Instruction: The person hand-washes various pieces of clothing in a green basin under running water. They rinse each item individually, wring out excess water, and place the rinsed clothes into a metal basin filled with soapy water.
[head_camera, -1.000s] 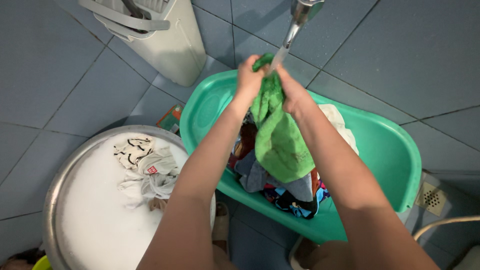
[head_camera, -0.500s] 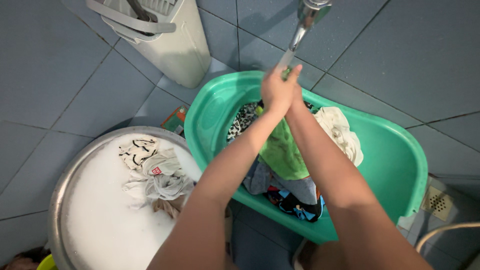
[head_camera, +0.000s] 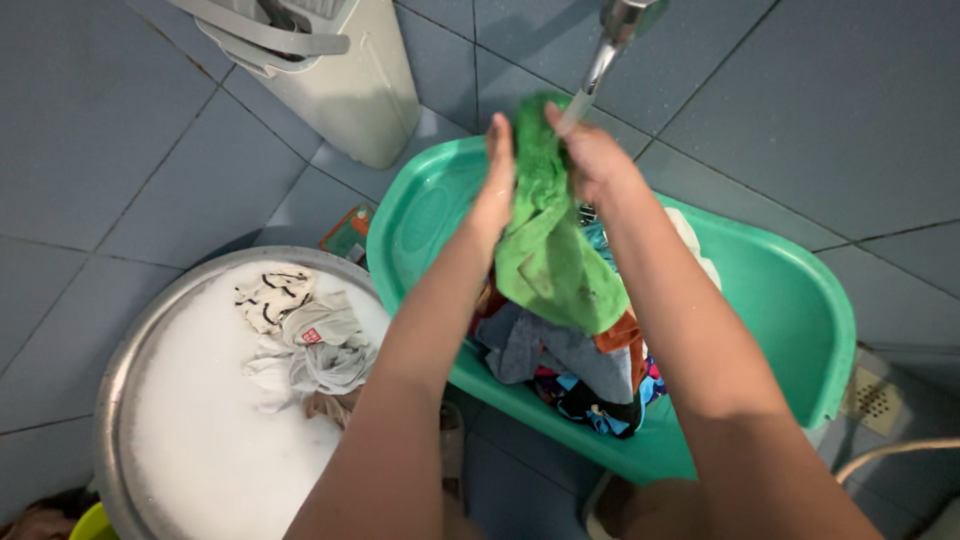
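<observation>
The green towel (head_camera: 548, 240) hangs lengthwise between both hands, its top end pinched under the running tap (head_camera: 612, 35) and its long axis dropping toward the heap of wet clothes in the teal basin (head_camera: 790, 300). The left hand (head_camera: 497, 185) presses flat against its left side; the right hand (head_camera: 592, 155) has fingers clenched on its upper edge, equally near. The cloth looks soaked, plush and crumpled.

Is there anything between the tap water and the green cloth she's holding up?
Nothing visible. The left hand and right hand hold the green cloth against the stream from the tap, above the green basin.
</observation>
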